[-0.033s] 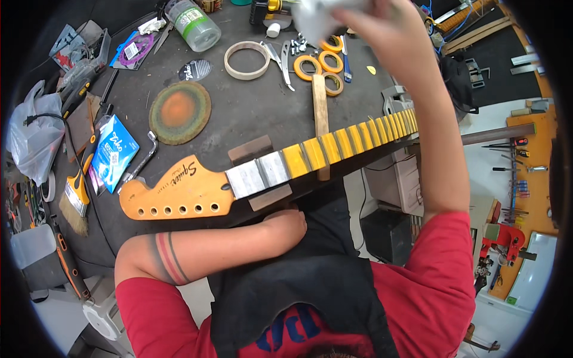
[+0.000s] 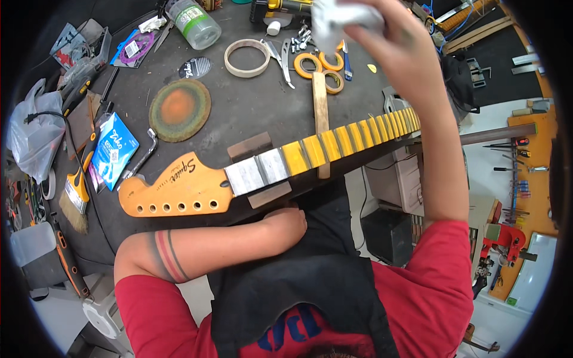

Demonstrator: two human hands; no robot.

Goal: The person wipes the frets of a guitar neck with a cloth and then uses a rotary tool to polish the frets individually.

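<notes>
A guitar neck point(image 2: 328, 145) lies slantwise across the bench, headstock point(image 2: 179, 190) at left. Yellow tape covers most of the fretboard between the frets, silvery tape the part beside the nut. Dark blocks point(image 2: 249, 147) and a wooden stick point(image 2: 320, 101) sit under it. My right hand point(image 2: 397, 45) is raised over the far side of the bench, closed on a crumpled white cloth point(image 2: 343, 24), blurred by motion; it may be paper. In front of the neck, my left hand point(image 2: 287, 228) rests against the black apron, its fingers hidden.
Rolls of orange tape point(image 2: 307, 65), a beige tape roll point(image 2: 246, 58), scissors point(image 2: 276, 53) and loose metal parts lie behind the neck. A round disc point(image 2: 179, 111), a blue packet point(image 2: 114, 152), a brush point(image 2: 76, 200) and a clear jar point(image 2: 194, 25) occupy the left side.
My right hand, with the white cloth, has shifted a little to the right and nearer. My left hand stays where it was.
</notes>
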